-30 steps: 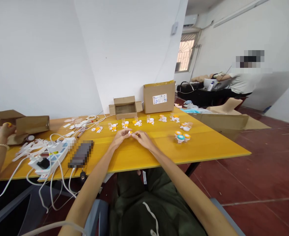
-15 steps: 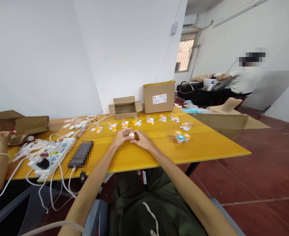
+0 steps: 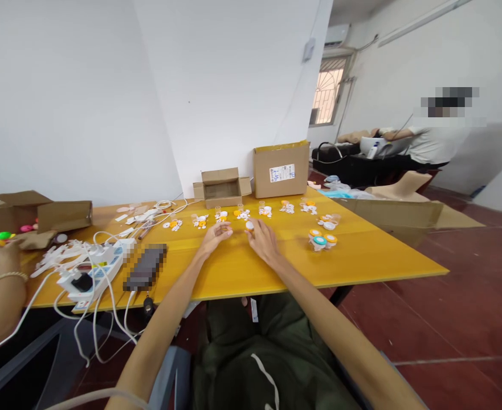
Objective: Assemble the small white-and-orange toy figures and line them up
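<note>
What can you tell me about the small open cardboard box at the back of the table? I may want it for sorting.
The small open cardboard box is plain brown corrugated card, low and rectangular. Its top flaps are folded outward, one up at the back and one to each side, and the inside looks dark; any contents cannot be made out. It stands upright on the yellow table near the white wall, just left of the taller closed carton. No hand touches it.

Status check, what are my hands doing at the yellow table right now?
Left hand over the table, fingers loosely curled, contents unclear. Right hand pinching a small white piece. Row of small parts just beyond; nothing between the hands.
</note>
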A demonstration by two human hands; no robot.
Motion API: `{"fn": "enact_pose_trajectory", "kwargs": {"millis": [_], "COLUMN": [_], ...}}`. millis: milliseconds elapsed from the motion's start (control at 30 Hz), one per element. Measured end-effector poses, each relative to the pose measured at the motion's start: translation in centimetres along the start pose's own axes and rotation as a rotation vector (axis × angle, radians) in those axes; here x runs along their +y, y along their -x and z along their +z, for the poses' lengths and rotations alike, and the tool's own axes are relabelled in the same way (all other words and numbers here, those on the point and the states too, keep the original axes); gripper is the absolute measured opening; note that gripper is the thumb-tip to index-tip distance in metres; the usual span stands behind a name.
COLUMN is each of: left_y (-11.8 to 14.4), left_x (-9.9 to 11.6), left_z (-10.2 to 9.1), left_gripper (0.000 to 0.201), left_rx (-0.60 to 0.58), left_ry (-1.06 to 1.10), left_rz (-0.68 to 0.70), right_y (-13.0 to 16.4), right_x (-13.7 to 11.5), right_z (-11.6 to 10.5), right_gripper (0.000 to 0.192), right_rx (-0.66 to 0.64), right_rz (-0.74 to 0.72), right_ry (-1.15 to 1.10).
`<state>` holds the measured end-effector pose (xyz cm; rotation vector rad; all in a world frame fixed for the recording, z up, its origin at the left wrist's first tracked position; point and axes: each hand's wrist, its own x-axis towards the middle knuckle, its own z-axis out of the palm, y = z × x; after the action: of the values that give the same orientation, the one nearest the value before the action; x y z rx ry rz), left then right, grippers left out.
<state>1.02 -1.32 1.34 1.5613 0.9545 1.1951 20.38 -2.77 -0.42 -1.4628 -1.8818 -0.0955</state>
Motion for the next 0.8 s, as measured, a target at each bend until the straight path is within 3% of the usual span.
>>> {"fn": "enact_pose_trajectory", "kwargs": {"millis": [333,633,800], "left_y": [0.0,-0.1,-0.2], "left_x": [-0.3,0.0,0.0], "left_z": [0.1,-0.1,-0.1], "left_gripper": [0.036,0.033,0.033], "left_rx": [-0.005,-0.012,-0.023], "left_ry": [-0.016,-0.028,-0.026], "left_rz": [-0.041,-0.044,-0.043], "right_y": [0.5,1.1,1.3], "right_x": [2.2,4.4,5.9], "right_z": [-0.6,-2.6,-4.1], "right_gripper": [0.02,0.031,0.033], "right_rx": [-0.123,0.0,0.021], "right_rz": [0.08,-0.07,-0.05], "right_ry": [0.185,0.255,0.316]}}
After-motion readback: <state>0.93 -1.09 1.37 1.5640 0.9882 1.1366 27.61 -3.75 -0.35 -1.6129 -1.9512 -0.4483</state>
